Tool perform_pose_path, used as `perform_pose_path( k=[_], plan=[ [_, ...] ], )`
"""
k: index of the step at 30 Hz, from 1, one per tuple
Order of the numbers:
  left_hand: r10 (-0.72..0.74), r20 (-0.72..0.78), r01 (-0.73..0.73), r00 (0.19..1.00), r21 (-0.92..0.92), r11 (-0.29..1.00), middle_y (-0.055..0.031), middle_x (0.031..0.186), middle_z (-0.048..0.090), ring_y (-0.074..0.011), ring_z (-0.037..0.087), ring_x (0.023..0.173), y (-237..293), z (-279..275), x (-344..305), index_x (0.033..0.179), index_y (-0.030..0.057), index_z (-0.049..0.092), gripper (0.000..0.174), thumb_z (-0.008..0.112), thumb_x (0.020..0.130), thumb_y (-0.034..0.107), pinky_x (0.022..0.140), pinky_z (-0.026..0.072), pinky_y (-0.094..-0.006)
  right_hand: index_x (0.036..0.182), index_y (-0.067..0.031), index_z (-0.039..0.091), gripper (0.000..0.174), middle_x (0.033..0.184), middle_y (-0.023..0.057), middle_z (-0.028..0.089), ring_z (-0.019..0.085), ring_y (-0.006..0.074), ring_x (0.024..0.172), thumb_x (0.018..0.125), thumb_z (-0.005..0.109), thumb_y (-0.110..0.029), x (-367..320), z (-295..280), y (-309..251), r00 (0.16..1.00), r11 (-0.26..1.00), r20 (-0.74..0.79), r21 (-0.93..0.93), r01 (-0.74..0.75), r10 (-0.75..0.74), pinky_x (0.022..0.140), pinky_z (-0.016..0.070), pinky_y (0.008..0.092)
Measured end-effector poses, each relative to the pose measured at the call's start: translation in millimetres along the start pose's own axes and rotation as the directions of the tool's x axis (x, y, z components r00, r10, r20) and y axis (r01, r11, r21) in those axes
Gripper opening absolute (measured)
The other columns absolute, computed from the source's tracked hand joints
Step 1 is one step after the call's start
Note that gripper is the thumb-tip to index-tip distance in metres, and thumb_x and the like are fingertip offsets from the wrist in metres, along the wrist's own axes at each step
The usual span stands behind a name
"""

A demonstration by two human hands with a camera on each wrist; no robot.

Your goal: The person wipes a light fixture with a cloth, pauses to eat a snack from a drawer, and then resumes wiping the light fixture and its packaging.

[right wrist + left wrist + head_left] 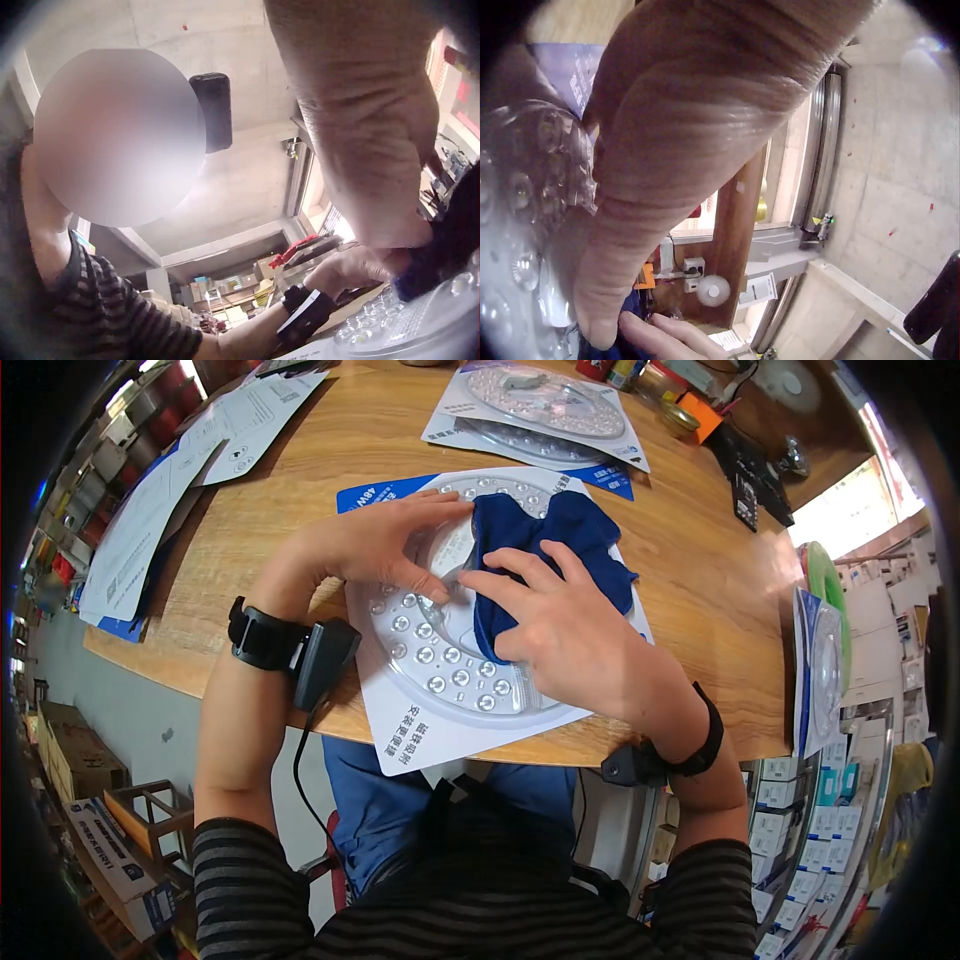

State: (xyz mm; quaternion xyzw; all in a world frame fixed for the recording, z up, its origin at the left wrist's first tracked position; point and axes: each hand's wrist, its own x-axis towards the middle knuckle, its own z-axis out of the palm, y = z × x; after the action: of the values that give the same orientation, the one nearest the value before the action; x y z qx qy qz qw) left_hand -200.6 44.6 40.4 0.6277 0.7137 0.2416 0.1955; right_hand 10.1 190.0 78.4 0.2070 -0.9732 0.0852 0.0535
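A clear plastic blister pack with round lenses (pixel 424 654) lies on its white and blue card (pixel 400 745) near the table's front edge. Over its right part is a dark blue cloth (pixel 590 530). The right hand (pixel 570 640) rests on the cloth with fingers spread and slightly bent. On the pack's upper left lies the left hand (pixel 375 545), its fingers reaching the cloth's left edge and its thumb pointing at the middle. In the left wrist view the left hand (pixel 652 150) shows large over the lenses (pixel 525 270). The right wrist view shows the right hand (pixel 375 150) against the cloth (pixel 450 240).
Another packaged disc (pixel 545 405) lies at the back of the wooden table (pixel 710 600). White sheets (pixel 150 530) are at the left, and a black item (pixel 750 470) and an orange card (pixel 700 418) at the back right. Beyond the right edge stands a further pack (pixel 822 670).
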Motion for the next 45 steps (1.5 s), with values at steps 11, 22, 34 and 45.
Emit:
perform_pose_path(
  k=[11, 22, 34, 45],
  plan=[
    [-0.002, 0.015, 0.002, 1.000, 0.020, 1.000, -0.0143, 0.147, 0.033, -0.0304, 0.030, 0.136, 0.9, -2.8, -2.2, 0.141, 0.0100, 0.037, 0.094, 0.081, 0.064, 0.040, 0.110, 0.0294, -0.0388, 0.071, -0.0021, 0.068, 0.010, 0.123, 0.0157, 0.057, 0.048, 0.0304, 0.119, 0.066, 0.061, -0.008, -43.3, -29.2, 25.0, 0.993, 0.981, -0.003, -0.153, -0.117, 0.118, 0.099, 0.0337, 0.0502],
    [-0.056, 0.021, 0.056, 0.998, -0.024, 0.998, -0.0111, 0.147, 0.035, -0.0275, 0.032, 0.136, 7.7, -3.5, -1.7, 0.141, 0.0098, 0.037, 0.093, 0.083, 0.062, 0.027, 0.110, 0.0306, -0.0368, 0.085, -0.0055, 0.066, 0.013, 0.088, 0.0073, 0.060, 0.056, 0.0261, 0.085, 0.074, 0.071, -0.012, -45.0, -20.2, 38.6, 0.972, 0.943, -0.228, 0.332, 0.029, 0.050, 0.077, 0.0447, 0.0344],
    [-0.068, -0.013, 0.068, 0.998, -0.015, 0.998, -0.0114, 0.142, 0.041, -0.0288, 0.040, 0.130, 6.3, -0.4, -2.7, 0.139, 0.0124, 0.040, 0.088, 0.083, 0.064, 0.028, 0.107, 0.0344, -0.0360, 0.071, -0.0082, 0.069, 0.024, 0.084, 0.0057, 0.058, 0.052, 0.0238, 0.089, 0.075, 0.070, -0.032, -47.3, -2.9, 37.3, 0.985, 0.989, -0.108, 0.072, -0.128, 0.136, 0.083, 0.0360, 0.0385],
    [-0.058, 0.029, 0.060, 0.998, -0.067, 0.996, -0.0105, 0.146, 0.036, -0.0261, 0.031, 0.136, 5.4, -3.4, -2.0, 0.140, 0.0093, 0.038, 0.094, 0.084, 0.061, 0.030, 0.111, 0.0278, -0.0365, 0.073, -0.0031, 0.067, 0.017, 0.103, 0.0131, 0.058, 0.051, 0.0290, 0.102, 0.071, 0.069, -0.020, -47.8, -3.5, 32.2, 0.996, 0.983, -0.068, 0.179, -0.042, 0.055, 0.093, 0.0339, 0.0434]
  ],
)
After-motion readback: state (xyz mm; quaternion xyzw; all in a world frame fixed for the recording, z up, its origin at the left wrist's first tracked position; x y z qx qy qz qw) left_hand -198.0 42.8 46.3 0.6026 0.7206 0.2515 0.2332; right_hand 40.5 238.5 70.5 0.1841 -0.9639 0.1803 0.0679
